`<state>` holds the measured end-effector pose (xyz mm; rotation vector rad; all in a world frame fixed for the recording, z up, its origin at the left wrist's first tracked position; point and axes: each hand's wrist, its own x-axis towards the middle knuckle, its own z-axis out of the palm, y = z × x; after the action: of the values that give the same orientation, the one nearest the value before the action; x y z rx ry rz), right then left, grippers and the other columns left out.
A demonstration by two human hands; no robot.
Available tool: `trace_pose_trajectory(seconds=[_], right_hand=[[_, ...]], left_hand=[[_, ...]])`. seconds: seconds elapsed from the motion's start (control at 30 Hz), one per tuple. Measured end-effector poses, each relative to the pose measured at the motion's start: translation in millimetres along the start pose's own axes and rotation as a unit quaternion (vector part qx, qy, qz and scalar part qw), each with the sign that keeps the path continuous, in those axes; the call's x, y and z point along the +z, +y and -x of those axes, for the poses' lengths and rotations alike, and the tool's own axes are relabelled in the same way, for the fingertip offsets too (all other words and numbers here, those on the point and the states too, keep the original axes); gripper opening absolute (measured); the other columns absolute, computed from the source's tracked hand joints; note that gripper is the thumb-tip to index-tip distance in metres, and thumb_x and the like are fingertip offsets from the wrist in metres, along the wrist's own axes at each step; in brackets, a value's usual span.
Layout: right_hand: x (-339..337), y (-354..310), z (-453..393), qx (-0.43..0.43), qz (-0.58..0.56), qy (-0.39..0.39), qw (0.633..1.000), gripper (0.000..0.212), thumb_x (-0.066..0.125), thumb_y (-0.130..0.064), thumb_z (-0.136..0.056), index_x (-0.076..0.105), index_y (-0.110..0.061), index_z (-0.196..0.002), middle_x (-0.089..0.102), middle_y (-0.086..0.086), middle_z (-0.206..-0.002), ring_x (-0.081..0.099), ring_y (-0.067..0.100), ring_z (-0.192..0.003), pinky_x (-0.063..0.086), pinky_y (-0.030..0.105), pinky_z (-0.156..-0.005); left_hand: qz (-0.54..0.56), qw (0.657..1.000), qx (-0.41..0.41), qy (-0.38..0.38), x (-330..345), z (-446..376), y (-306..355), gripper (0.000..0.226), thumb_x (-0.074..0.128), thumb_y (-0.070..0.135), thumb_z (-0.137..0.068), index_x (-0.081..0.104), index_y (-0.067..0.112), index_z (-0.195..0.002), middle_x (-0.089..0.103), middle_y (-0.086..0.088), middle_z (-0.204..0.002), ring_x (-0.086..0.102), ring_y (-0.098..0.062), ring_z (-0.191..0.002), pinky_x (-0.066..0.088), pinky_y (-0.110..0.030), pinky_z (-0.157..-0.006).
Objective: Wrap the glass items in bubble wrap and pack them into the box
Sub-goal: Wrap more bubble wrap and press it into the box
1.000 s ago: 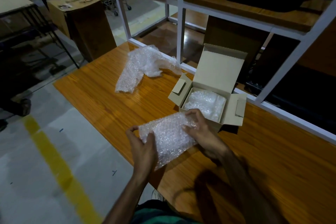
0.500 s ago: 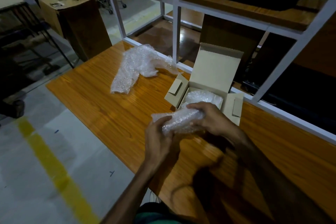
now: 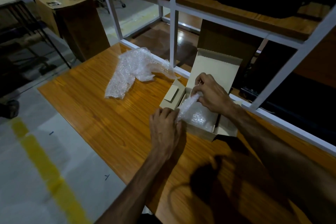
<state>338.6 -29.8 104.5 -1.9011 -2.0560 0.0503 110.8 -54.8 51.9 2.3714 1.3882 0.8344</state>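
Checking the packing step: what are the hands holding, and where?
Both grip one bubble-wrapped bundle over the open box: left hand at its near end, right hand at its far end.

The wrapped bundle (image 3: 187,104), previously held flat above the table edge and then rolled tight, now sits over the open box (image 3: 200,132). The left hand (image 3: 167,131) and right hand (image 3: 211,92) now grip its opposite ends there.

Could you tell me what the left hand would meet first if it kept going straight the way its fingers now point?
Probably the open cardboard box. The left hand grips the near end of the bubble-wrapped bundle and points forward and right, with the box's near wall just beyond its fingers. Depth is unclear; it may pass over the rim.
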Motion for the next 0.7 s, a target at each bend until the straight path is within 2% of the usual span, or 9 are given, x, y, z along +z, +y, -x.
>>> trace_pose_trajectory(seconds=[0.17, 0.27, 0.33, 0.47, 0.57, 0.63, 0.7], right_hand=[[14, 10, -23, -0.019, 0.07, 0.0, 0.997, 0.023, 0.09, -0.026, -0.082, 0.077, -0.019, -0.1, 0.051, 0.009, -0.116, 0.05, 0.03, -0.106, 0.043, 0.033, -0.08], [26, 18, -29, -0.04, 0.051, -0.034, 0.997, 0.03, 0.089, -0.028, -0.083, 0.074, -0.016, -0.106, 0.061, 0.012, -0.111, 0.06, 0.03, -0.101, 0.051, 0.037, -0.086], [29, 25, -31, -0.046, 0.039, -0.062, 0.996, 0.029, 0.085, -0.026, -0.086, 0.073, -0.015, -0.111, 0.063, 0.011, -0.11, 0.062, 0.029, -0.099, 0.053, 0.04, -0.089], [33, 34, -29, -0.068, 0.048, -0.105, 0.991, 0.032, 0.072, -0.022, -0.095, 0.073, -0.013, -0.126, 0.062, 0.01, -0.114, 0.06, 0.028, -0.102, 0.052, 0.04, -0.087], [35, 39, -25, -0.095, 0.088, -0.118, 0.985, 0.04, 0.064, -0.028, -0.099, 0.069, -0.017, -0.137, 0.058, 0.011, -0.117, 0.057, 0.027, -0.104, 0.051, 0.04, -0.083], [33, 40, -24, -0.131, 0.135, -0.125, 0.974, 0.04, 0.065, -0.033, -0.098, 0.068, -0.021, -0.136, 0.055, 0.01, -0.121, 0.055, 0.026, -0.107, 0.052, 0.042, -0.083], [29, 38, -25, -0.161, 0.166, -0.148, 0.962, 0.043, 0.069, -0.036, -0.096, 0.067, -0.022, -0.136, 0.055, 0.009, -0.138, 0.053, 0.027, -0.121, 0.05, 0.043, -0.093]], left_hand=[[-0.065, 0.997, 0.03, -0.012, 10, -12, 12, 0.049, 0.073, 0.031, -0.08, 0.074, 0.011, -0.124, 0.071, -0.016, -0.111, 0.064, -0.036, -0.098, 0.056, -0.048, -0.076], [-0.106, 0.992, 0.03, -0.069, 19, -20, 17, 0.057, 0.094, 0.025, -0.067, 0.076, 0.01, -0.119, 0.072, -0.015, -0.111, 0.066, -0.034, -0.096, 0.058, -0.044, -0.073], [-0.117, 0.987, 0.022, -0.107, 25, -23, 21, 0.06, 0.096, 0.023, -0.066, 0.075, 0.008, -0.12, 0.072, -0.016, -0.116, 0.067, -0.034, -0.101, 0.06, -0.044, -0.078], [-0.14, 0.977, 0.036, -0.157, 35, -25, 24, 0.047, 0.081, 0.026, -0.087, 0.066, 0.005, -0.126, 0.074, -0.016, -0.118, 0.065, -0.03, -0.102, 0.056, -0.041, -0.087], [-0.129, 0.976, 0.05, -0.168, 34, -25, 26, 0.037, 0.052, 0.035, -0.097, 0.059, 0.009, -0.122, 0.072, -0.012, -0.115, 0.059, -0.029, -0.108, 0.048, -0.045, -0.097], [-0.128, 0.977, 0.021, -0.169, 31, -24, 31, 0.043, 0.038, 0.047, -0.099, 0.062, 0.013, -0.111, 0.069, -0.008, -0.108, 0.053, -0.027, -0.112, 0.042, -0.047, -0.096], [-0.141, 0.976, -0.005, -0.166, 28, -26, 34, 0.055, 0.029, 0.057, -0.103, 0.065, 0.015, -0.106, 0.07, -0.005, -0.104, 0.05, -0.025, -0.113, 0.039, -0.047, -0.095]])
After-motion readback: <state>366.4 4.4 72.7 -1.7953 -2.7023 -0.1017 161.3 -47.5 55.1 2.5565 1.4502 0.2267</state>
